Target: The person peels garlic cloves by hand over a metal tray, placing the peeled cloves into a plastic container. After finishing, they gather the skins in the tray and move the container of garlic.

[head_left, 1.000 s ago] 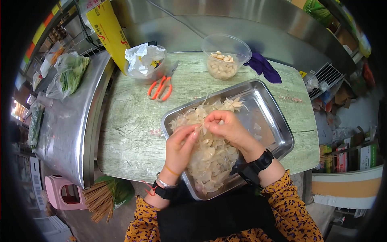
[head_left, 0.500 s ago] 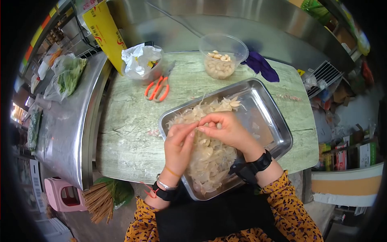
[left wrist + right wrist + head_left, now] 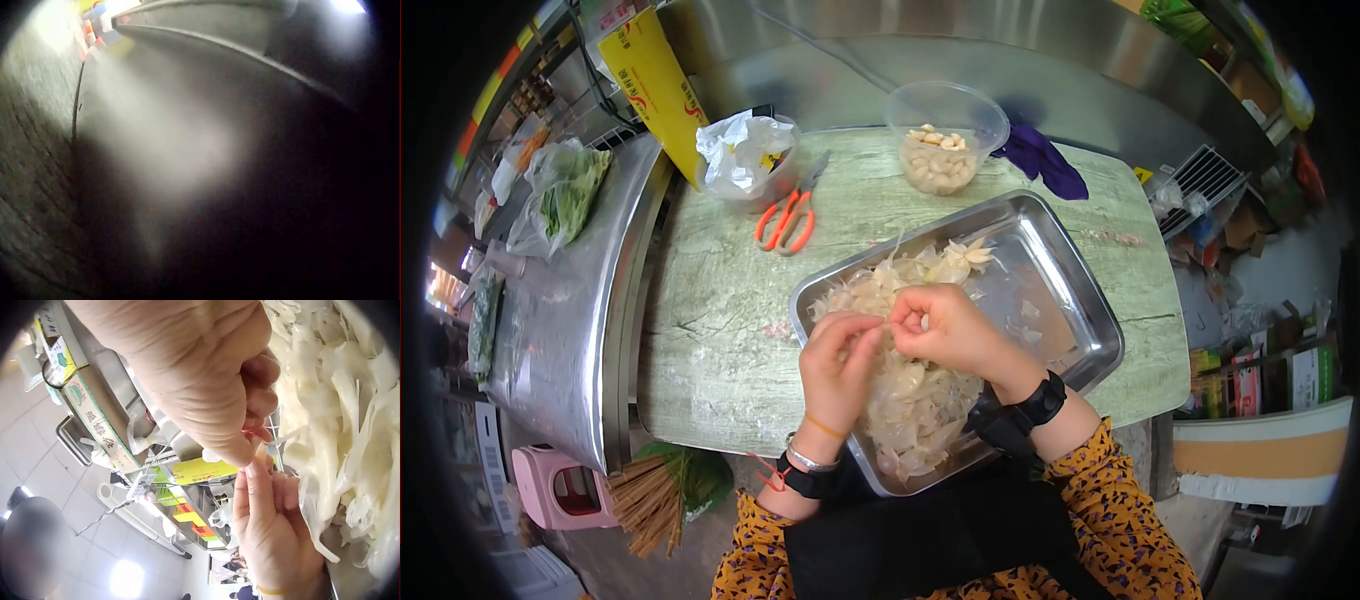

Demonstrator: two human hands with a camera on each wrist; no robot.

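Observation:
My left hand (image 3: pixel 832 368) and right hand (image 3: pixel 945 325) meet fingertip to fingertip over a steel tray (image 3: pixel 1090 300). Between them both pinch a small pale garlic clove (image 3: pixel 261 451), mostly covered by the fingers. Another whitish piece (image 3: pixel 924 322) shows inside the curl of my right fingers. Garlic skins (image 3: pixel 915 425) heap the tray's left side, under the hands, with a whitish root tuft (image 3: pixel 975 256) at the far end of the heap. The left wrist view shows only a dark blur, the tray's wall and the tabletop.
Behind the tray stands a clear plastic tub (image 3: pixel 940 165) of peeled cloves, beside a purple cloth (image 3: pixel 1045 162). Orange-handled scissors (image 3: pixel 785 225) lie left of it, near a tub (image 3: pixel 755 190) holding a white bag. A steel counter (image 3: pixel 565 320) borders the wooden-patterned table (image 3: pixel 710 350) on the left.
Both hands have shifted slightly left and stay fingertip to fingertip over the skins. The right fingers are curled further in, and a whitish piece now shows within them.

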